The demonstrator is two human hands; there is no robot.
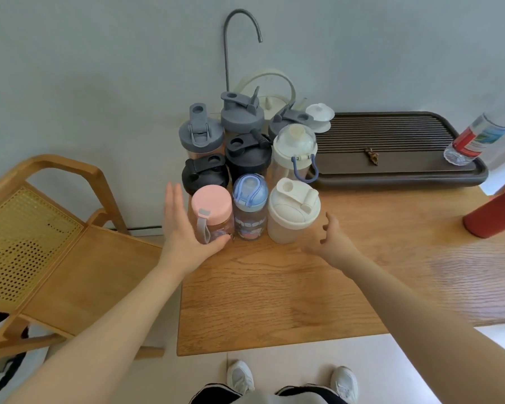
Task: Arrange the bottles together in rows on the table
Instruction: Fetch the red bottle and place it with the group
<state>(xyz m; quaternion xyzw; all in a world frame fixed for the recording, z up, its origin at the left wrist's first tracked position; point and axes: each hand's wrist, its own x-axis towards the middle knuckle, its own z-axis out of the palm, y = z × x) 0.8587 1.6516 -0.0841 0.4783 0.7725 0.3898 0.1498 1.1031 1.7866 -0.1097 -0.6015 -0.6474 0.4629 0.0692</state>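
Several bottles stand packed in three rows at the table's (289,287) far left corner. The front row holds a pink-lidded bottle (212,212), a blue-lidded bottle (250,205) and a cream shaker (293,211). Behind them stand two black-lidded shakers (204,173) (247,154) and a cream dome-lidded bottle (293,148), then grey-lidded shakers (200,132) (241,113) at the back. My left hand (181,228) lies flat against the pink-lidded bottle's left side, fingers spread. My right hand (328,236) hovers just right of the cream shaker, fingers loosely curled, holding nothing.
A dark slatted tea tray (391,147) sits at the back right with a clear water bottle (475,138) on its corner. A red bottle (493,214) leans in at the right edge. A wooden cane chair (41,228) stands left of the table. A gooseneck tap (226,53) rises behind the bottles.
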